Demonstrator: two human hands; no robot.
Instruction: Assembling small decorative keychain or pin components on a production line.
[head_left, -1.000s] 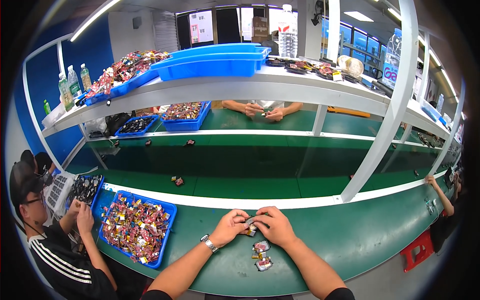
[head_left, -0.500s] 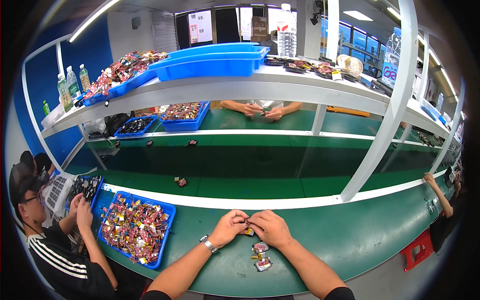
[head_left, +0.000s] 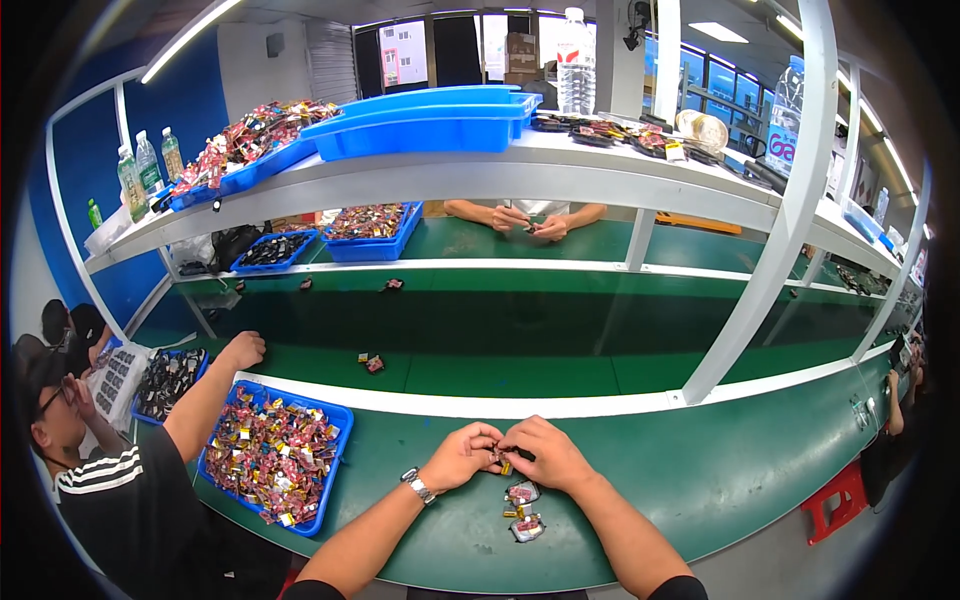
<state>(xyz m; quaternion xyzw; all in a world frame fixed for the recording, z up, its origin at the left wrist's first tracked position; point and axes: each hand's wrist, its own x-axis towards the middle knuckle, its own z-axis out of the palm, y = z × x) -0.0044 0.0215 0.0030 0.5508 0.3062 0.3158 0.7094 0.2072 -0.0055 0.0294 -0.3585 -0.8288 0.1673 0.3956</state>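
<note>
My left hand (head_left: pixel 462 459), with a metal watch on its wrist, and my right hand (head_left: pixel 546 455) meet over the green worktop. Their fingertips pinch a small circuit board (head_left: pixel 505 467) with a yellow part; the fingers cover most of it. Just below, close to my right wrist, lie a few similar reddish board pieces (head_left: pixel 524 492) with silver and yellow parts. Left of my left forearm stands a blue tray (head_left: pixel 342 450) heaped with more such boards.
A white rail (head_left: pixel 500 403) crosses beyond my hands, and a green belt (head_left: pixel 480 375) behind it carries scattered pieces. A slanting white post (head_left: pixel 745 250) rises at right, holding up a loaded shelf (head_left: pixel 440 180). At left a co-worker's arm (head_left: pixel 205 405) reaches over a tray of black parts (head_left: pixel 168 385).
The co-worker at left has stretched an arm out toward the belt. Pieces on the belt have shifted slightly right. My hands stay in place, fingers shifting a little on the board.
</note>
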